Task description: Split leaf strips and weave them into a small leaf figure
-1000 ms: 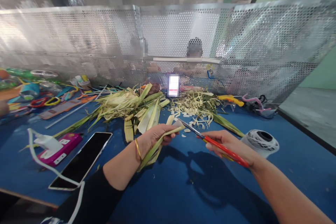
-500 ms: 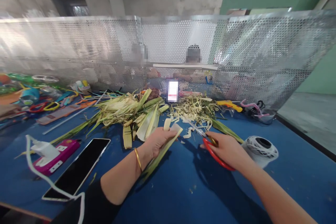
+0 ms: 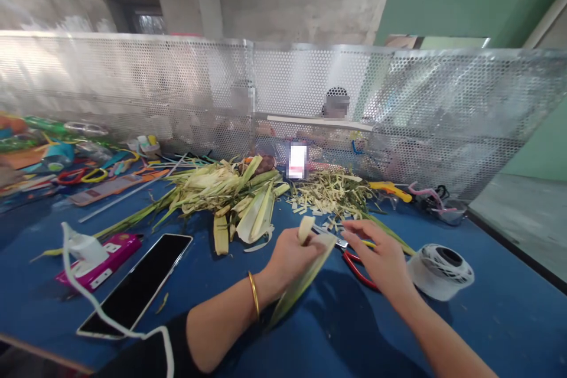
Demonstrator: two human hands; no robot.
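Observation:
My left hand (image 3: 296,254) is closed around a long pale-green husk strip (image 3: 295,298), which runs from the fingers down toward the table. A curled, cream-coloured end (image 3: 306,228) of husk sticks up above the thumb. Scissors (image 3: 360,271) with red and yellow handles lie on the blue tabletop just right of the left hand, blades pointing away to the left. Over their handles hovers my right hand (image 3: 376,251), thumb and fingers apart and holding nothing. Beyond the hands lie a heap of husks (image 3: 208,186) and a pile of cut scraps (image 3: 330,192).
A white cone of thread (image 3: 443,274) stands at the right. Nearer left are a black-screened phone (image 3: 142,283) and a magenta power strip (image 3: 104,266) with a white cable. A yellow glue gun (image 3: 390,190) lies before the perforated metal screen (image 3: 177,82); people are behind it.
My right hand has let go of the scissors, which now rest on the table. My left hand has moved right with the husk strip, closer to the right hand.

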